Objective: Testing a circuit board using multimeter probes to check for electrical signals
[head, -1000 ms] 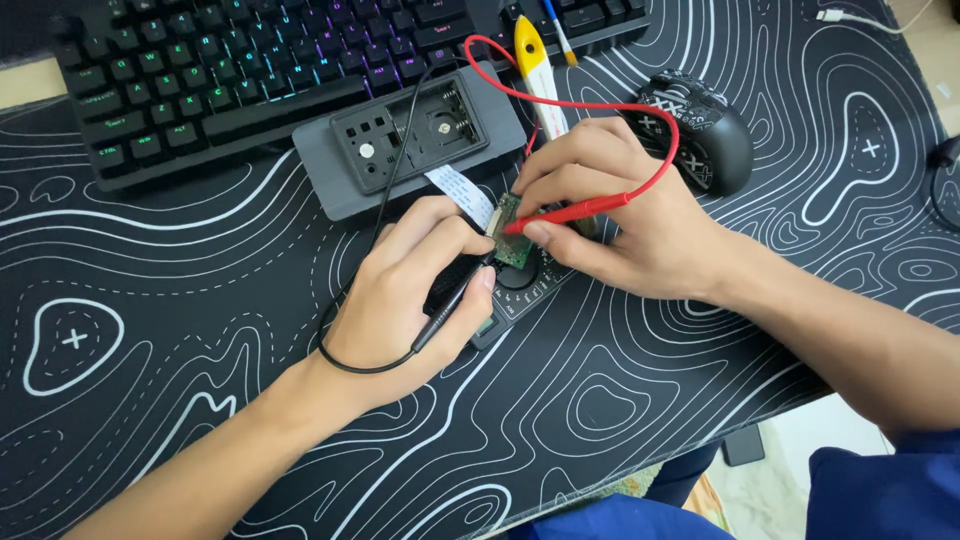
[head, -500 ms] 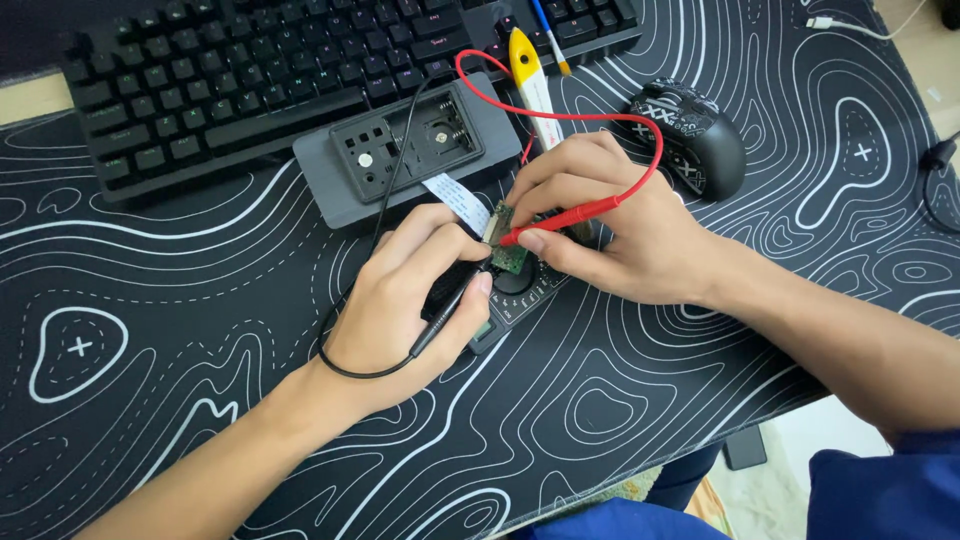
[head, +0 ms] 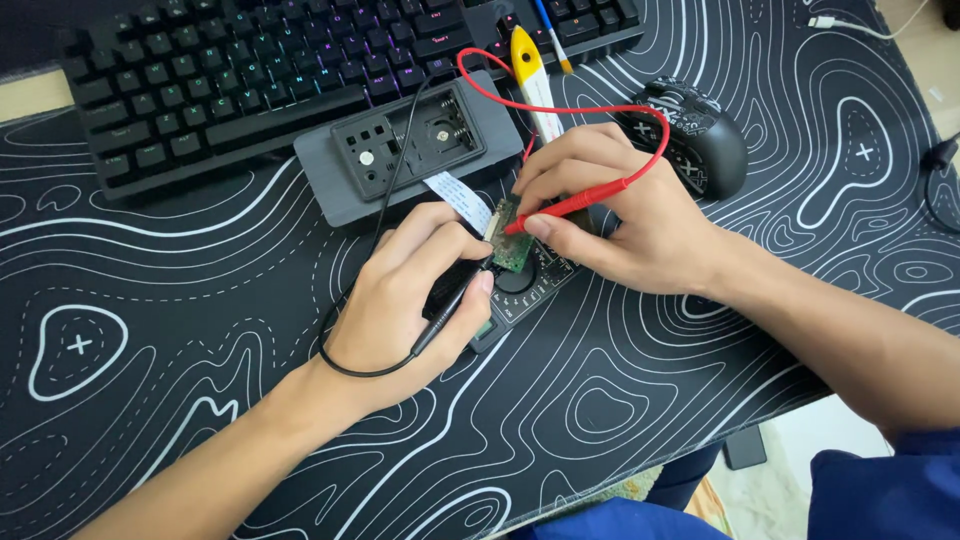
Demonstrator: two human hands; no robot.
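Right hand (head: 630,215) pinches the red test probe (head: 570,207), tip aimed lower-left onto the small green circuit board (head: 512,240) at frame centre; left hand (head: 415,295) pinches the black probe (head: 450,312) from the opposite side.

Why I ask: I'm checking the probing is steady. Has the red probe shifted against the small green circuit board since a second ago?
No. The red probe, in the right hand, keeps its tip on the small green circuit board.

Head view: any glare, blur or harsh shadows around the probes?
Head view: sharp, even daylight; soft shadows under the left hand and right hand; no glare on the red probe, black probe or green board; keyboard backlight faint.
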